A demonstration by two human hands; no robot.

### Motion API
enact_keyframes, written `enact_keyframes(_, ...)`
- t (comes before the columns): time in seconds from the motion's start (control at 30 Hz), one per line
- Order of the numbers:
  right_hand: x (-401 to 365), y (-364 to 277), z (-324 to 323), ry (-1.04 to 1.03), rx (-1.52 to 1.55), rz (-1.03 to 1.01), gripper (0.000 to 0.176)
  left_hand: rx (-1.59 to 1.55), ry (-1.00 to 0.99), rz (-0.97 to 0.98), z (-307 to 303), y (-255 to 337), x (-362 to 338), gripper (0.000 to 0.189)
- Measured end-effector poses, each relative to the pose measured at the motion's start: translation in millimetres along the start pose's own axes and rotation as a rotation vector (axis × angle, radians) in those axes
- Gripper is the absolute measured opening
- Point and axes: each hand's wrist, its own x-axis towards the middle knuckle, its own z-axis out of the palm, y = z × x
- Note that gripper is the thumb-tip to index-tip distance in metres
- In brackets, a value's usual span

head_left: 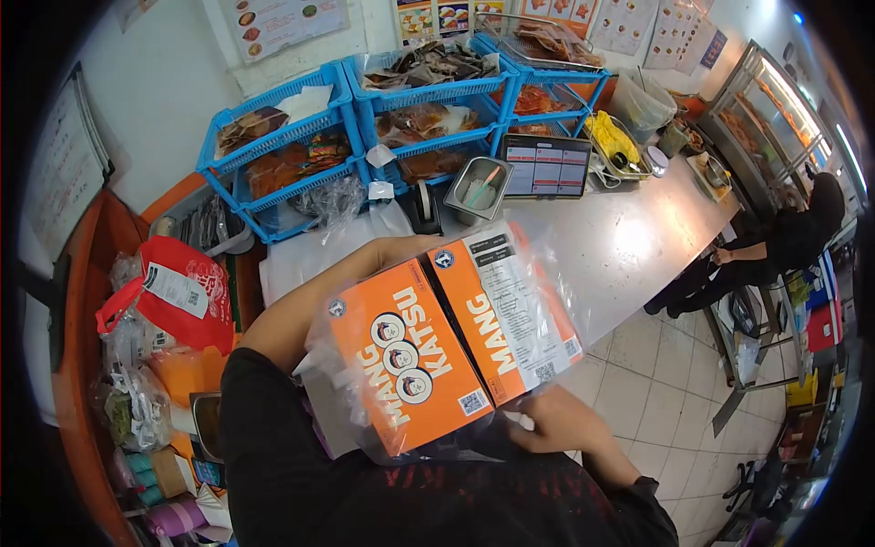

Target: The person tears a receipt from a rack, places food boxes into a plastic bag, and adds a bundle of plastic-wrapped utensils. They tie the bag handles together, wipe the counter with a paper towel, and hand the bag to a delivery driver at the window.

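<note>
Two orange boxes stand side by side in a clear plastic bag, held close to my body: the left box (406, 356) and the right box (478, 314). A white printed label (521, 305) lies on the right box. My right hand (558, 421) grips the bag at the boxes' lower edge, its fingers curled round the plastic. My left forearm reaches behind the boxes, and they hide the left hand. Just beyond the boxes is a metal container (478, 190) with a straw-like stick in it.
Blue stacked baskets (419, 96) with packets line the wall. A tablet (547, 166) and a tray of yellow food (615, 141) rest on the metal counter (629, 237). A red bag (187, 292) lies at the left. Another person (784, 242) stands at the far right.
</note>
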Motion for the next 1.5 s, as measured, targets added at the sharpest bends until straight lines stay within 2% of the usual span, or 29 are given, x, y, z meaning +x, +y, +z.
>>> enact_keyframes(0.13,-3.9,-6.2,-16.5,-0.144,0.074,-0.001,0.02,-0.036,0.185,-0.018,8.0,6.4,-15.6,0.057)
enact_keyframes(0.2,-15.2,-18.6,-52.4,-0.224,0.255,0.032,0.023,0.557,0.295,0.426,22.3,5.9,-29.2,0.067)
enact_keyframes(0.23,-25.0,-22.9,-73.4,-0.146,0.302,0.08,0.024,0.304,-0.088,0.478,-36.4,8.0,-32.4,0.071)
enact_keyframes(0.27,-29.3,-21.9,-87.8,-0.077,0.353,0.129,0.026,0.375,-0.031,0.688,-36.6,7.6,-64.8,0.074)
enact_keyframes(0.33,-16.6,-10.6,-87.4,0.581,0.18,-0.017,0.037,0.449,-0.226,0.938,-24.8,2.4,-115.6,0.077)
enact_keyframes(0.37,3.1,-12.9,-89.3,0.683,0.071,-0.104,0.044,0.444,-0.191,0.939,-6.2,5.3,-137.9,0.077)
enact_keyframes(0.43,41.3,-18.6,-92.0,0.757,-0.035,-0.207,0.053,1.27,-0.102,0.874,35.8,3.5,-173.2,0.06)
enact_keyframes(0.47,55.2,-18.4,-88.0,0.746,-0.21,-0.173,0.056,1.258,-0.069,0.871,48.6,-7.6,-177.3,0.06)
enact_keyframes(0.53,73.9,-18.3,-86.7,0.701,-0.377,-0.162,0.059,1.64,0.511,0.648,74.0,-24.8,-171.1,0.035)
enact_keyframes(0.57,79.6,-12.7,-92.1,0.689,-0.217,-0.111,0.055,1.589,0.588,0.849,81.2,-24.1,-167.1,0.025)
enact_keyframes(0.6,84.1,-7.8,-97.3,0.672,-0.063,-0.062,0.051,1.57,0.632,0.836,88.2,-25.8,-166.9,0.025)
enact_keyframes(0.67,81.7,-6.2,-109.0,0.567,0.654,-0.172,0.044,1.143,0.865,1.039,98.5,-31.3,-170.2,0.023)
enact_keyframes(0.7,81.8,-22.2,-109.8,0.612,0.808,-0.114,0.041,1.357,1.236,1.027,102.5,-36.7,-173.0,0.03)
enact_keyframes(0.73,81.3,-16.6,-110.7,0.655,0.691,-0.161,0.04,1.348,1.258,1.024,111.0,-42.9,-178.8,0.03)
enact_keyframes(0.8,77.7,-16.7,-108.8,0.648,0.378,-0.13,0.044,1.113,1.352,0.578,131.6,-49.5,-189.2,0.042)
enact_keyframes(0.83,73.1,-20.6,-110.0,0.469,0.572,-0.119,0.047,0.805,1.039,0.634,124.0,-55.4,-185.2,0.048)
enact_keyframes(0.87,68.6,-26.6,-110.4,0.291,0.764,-0.103,0.051,0.81,1.02,0.645,120.4,-58.6,-179.1,0.048)
enact_keyframes(0.9,65.8,-37.4,-110.6,0.232,0.814,-0.035,0.063,0.623,0.861,0.803,117.9,-60.3,-172.5,0.046)
enact_keyframes(0.93,65.0,-39.0,-108.4,0.259,0.817,-0.023,0.063,0.43,0.689,0.934,118.3,-61.2,-168.2,0.045)
enact_keyframes(1.0,61.3,-32.9,-109.3,0.476,0.059,-0.164,0.072,0.383,0.57,0.957,126.3,-61.2,-175.4,0.048)
enact_keyframes(1.03,56.7,-26.1,-115.5,0.51,0.062,-0.141,0.072,0.248,0.567,0.967,129.8,-59.8,-182.4,0.051)
enact_keyframes(1.1,45.6,-8.2,-131.1,0.55,-0.868,-0.114,0.073,0.049,0.547,1.002,137.7,-55.7,-188.2,0.057)
enact_keyframes(1.13,46.2,-1.8,-141.1,0.527,-0.914,-0.156,0.063,-0.015,0.535,1.037,142.6,-53.6,-188.3,0.059)
enact_keyframes(1.2,46.0,-27.0,-164.7,0.154,-0.031,0.149,0.052,0.127,0.584,0.976,150.3,-45.1,-181.6,0.048)
enact_keyframes(1.23,53.0,-24.6,-164.4,0.176,-0.024,0.159,0.052,0.152,0.638,0.948,153.6,-40.2,-177.8,0.044)
enact_keyframes(1.3,66.6,-19.0,-162.4,0.27,0.454,-0.102,0.041,0.256,0.759,0.905,159.5,-28.0,-174.7,0.041)
enact_keyframes(1.4,71.4,-50.4,-177.8,0.492,0.462,-0.217,0.046,0.336,0.823,0.96,165.3,-4.4,-181.9,0.041)
enact_keyframes(1.47,70.1,-64.2,-207.5,0.492,0.434,-0.281,0.036,0.366,0.806,1.039,174.5,14.8,-195.6,0.04)
enact_keyframes(1.5,63.0,-84.0,-222.2,0.491,0.494,-0.357,0.028,0.377,0.859,1.181,183.5,26.5,-199.4,0.04)
